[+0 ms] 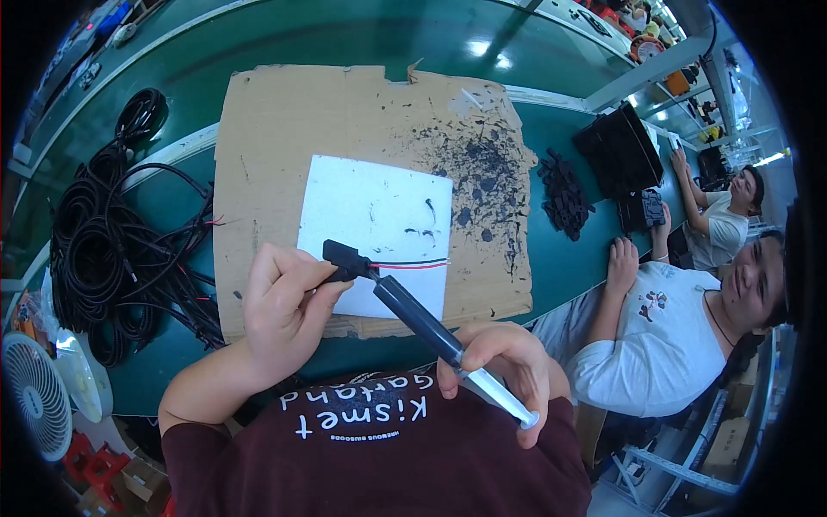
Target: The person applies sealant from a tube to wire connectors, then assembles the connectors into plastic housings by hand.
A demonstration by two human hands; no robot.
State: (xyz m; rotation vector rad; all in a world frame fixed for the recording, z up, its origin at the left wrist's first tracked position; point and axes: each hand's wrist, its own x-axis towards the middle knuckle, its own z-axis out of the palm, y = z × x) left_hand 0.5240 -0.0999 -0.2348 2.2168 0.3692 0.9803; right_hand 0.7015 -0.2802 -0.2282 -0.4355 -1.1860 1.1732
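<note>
Between the fingertips of my left hand is a small black connector housing. A red and a black wire run rightward from beside it over a white foam sheet. My right hand grips a syringe filled with something black, with a finger at the end of its white plunger. The syringe slants up to the left, its tip at the housing's wire end. Whether the tip touches the housing I cannot tell. Black smears mark the foam sheet.
Cardboard with black stains lies under the foam. Coiled black cables are heaped at left, near white fans. Small black parts are piled at right beside a black bin. Two people sit at right.
</note>
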